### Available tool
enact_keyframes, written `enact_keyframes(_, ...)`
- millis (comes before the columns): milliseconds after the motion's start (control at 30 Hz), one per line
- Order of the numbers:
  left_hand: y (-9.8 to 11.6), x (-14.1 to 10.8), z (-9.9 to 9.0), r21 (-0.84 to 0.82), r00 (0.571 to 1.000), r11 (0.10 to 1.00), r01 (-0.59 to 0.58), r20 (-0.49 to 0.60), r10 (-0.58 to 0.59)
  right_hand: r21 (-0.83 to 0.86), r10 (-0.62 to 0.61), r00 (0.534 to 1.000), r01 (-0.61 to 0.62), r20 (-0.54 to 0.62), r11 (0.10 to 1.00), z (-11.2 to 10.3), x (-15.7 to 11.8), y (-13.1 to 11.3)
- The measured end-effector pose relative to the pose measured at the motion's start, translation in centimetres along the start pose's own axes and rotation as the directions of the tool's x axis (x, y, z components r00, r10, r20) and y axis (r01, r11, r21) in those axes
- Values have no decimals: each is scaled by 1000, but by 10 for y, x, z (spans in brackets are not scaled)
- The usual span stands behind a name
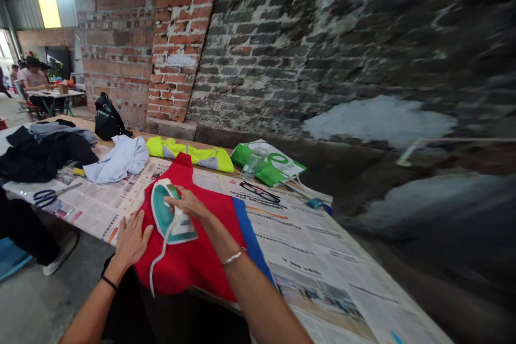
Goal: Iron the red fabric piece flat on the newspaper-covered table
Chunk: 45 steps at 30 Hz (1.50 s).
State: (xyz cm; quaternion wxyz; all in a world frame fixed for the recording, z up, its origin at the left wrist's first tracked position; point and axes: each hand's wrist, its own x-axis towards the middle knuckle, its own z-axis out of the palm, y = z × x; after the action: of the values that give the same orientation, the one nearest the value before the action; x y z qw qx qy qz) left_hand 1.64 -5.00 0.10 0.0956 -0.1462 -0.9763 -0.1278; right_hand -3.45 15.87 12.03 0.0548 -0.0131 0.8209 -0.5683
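A red garment piece (213, 215) with a blue band (250, 236) along its right side lies over the newspaper-covered table and hangs past the near edge. On it rests a teal and white iron (160, 209). My right hand (187, 204) is wrapped around the iron's handle, and a white cord (157, 263) trails from it toward me. Left of the iron, my left hand (133, 239) lies flat with its fingers stretched out, its fingertips at the garment's left edge. The iron's soleplate is hidden against the cloth.
Scissors (50, 196), dark clothes (48, 148) and a white cloth (121, 158) lie to the left. Farther back are a black bag (108, 118), a yellow reflective vest (193, 155), a green-white bag (270, 164) and glasses (260, 192). A brick wall (274, 54) stands behind.
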Motion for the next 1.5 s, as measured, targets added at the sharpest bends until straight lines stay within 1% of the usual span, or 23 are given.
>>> enact_keyframes(67,-1,0,2,2,1000,1000,2,-12,-2,-47,-50,984,59,169,997,-29,-15,6)
enact_keyframes(100,-1,0,2,-2,1000,1000,5,-13,-5,-61,-41,976,56,216,997,-45,-25,10)
enact_keyframes(133,0,0,2,-6,1000,1000,8,-13,-8,-73,-21,972,39,236,997,-62,-34,14)
enact_keyframes(167,1,0,1,-12,1000,1000,8,-10,-9,-88,3,972,18,233,996,-78,-44,18)
enact_keyframes(267,4,0,-3,-43,1000,999,8,-3,-9,-160,36,986,-9,165,987,-123,-71,27)
enact_keyframes(333,4,-1,-8,-77,1000,997,12,-1,-12,-221,49,989,-17,138,975,-142,-84,30)
enact_keyframes(400,0,-4,-13,-104,1000,994,24,-9,-25,-253,65,988,-28,142,967,-152,-93,30)
enact_keyframes(467,-10,-10,-19,-99,1000,995,17,-8,-18,-228,67,984,-28,165,973,-151,-97,28)
enact_keyframes(500,-17,-13,-22,-91,1000,996,6,11,-5,-202,63,981,-25,184,979,-148,-96,27)
enact_keyframes(567,-32,-19,-27,-92,995,995,-37,87,46,-150,45,970,-8,239,989,-138,-92,23)
enact_keyframes(633,-45,-22,-32,-121,981,990,-78,169,97,-136,9,948,36,318,990,-123,-83,19)
enact_keyframes(733,-57,-21,-35,-155,965,981,-113,216,146,-186,-45,889,144,456,972,-94,-68,10)
enact_keyframes(833,-61,-18,-35,-166,955,977,-132,244,170,-280,-45,822,244,568,928,-65,-58,-3)
enact_keyframes(900,-62,-18,-33,-159,951,975,-154,246,190,-342,-24,797,286,604,895,-52,-58,-10)
enact_keyframes(933,-63,-18,-31,-150,951,975,-163,241,196,-369,-13,798,293,603,882,-48,-59,-12)
enact_keyframes(1000,-64,-18,-28,-131,954,977,-171,227,197,-402,4,815,281,579,871,-48,-65,-13)
enact_keyframes(1067,-65,-19,-25,-117,960,979,-166,209,187,-398,17,839,240,544,885,-57,-74,-9)
enact_keyframes(1167,-65,-21,-22,-116,964,978,-173,183,192,-374,60,871,146,488,916,-84,-90,4)
enact_keyframes(1233,-65,-22,-23,-117,963,977,-176,183,195,-403,97,900,92,425,911,-105,-100,15)
enact_keyframes(1300,-65,-23,-25,-117,962,978,-171,196,191,-462,117,933,56,339,885,-124,-111,25)
enact_keyframes(1367,-63,-22,-29,-123,959,979,-161,215,185,-540,146,966,-7,215,841,-134,-120,33)
enact_keyframes(1433,-55,-19,-32,-128,969,984,-123,196,147,-619,203,977,-119,68,776,-134,-127,37)
enact_keyframes(1500,-39,-12,-34,-133,989,987,-89,105,103,-663,262,963,-241,-69,709,-126,-131,37)
